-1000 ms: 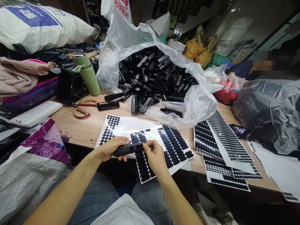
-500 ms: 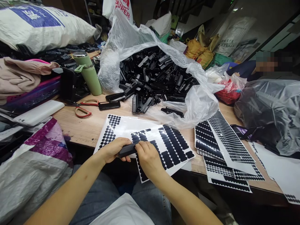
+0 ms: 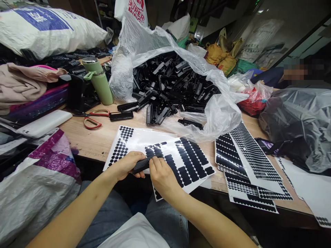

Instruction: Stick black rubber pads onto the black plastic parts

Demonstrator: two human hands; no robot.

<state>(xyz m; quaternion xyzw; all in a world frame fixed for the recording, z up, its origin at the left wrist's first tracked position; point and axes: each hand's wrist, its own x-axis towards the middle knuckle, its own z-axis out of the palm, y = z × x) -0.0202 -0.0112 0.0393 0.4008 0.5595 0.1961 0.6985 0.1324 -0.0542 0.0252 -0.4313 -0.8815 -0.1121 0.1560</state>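
A long black ribbed plastic part (image 3: 144, 163) is gripped in my left hand (image 3: 126, 165) just above the table's near edge. My right hand (image 3: 161, 177) is closed beside it, its fingertips pinching or pressing on the part's right end. Under both hands lies a white sheet of black oval stickers (image 3: 184, 162), on top of another sheet with round black dots (image 3: 121, 144). Farther back, an open clear plastic bag (image 3: 219, 110) spills a big heap of the same black parts (image 3: 170, 82).
Red-handled scissors (image 3: 90, 119), a green flask (image 3: 99, 82) and a white slab (image 3: 43, 124) sit at the left. More sticker sheets (image 3: 248, 162) fan out at the right beside a grey plastic bag (image 3: 297, 120). Another person sits at the far right. A woven sack (image 3: 38, 186) is by my left knee.
My right hand slid left along the black part from its right end toward my left hand, then stayed there pressing on it. The left hand kept its grip.
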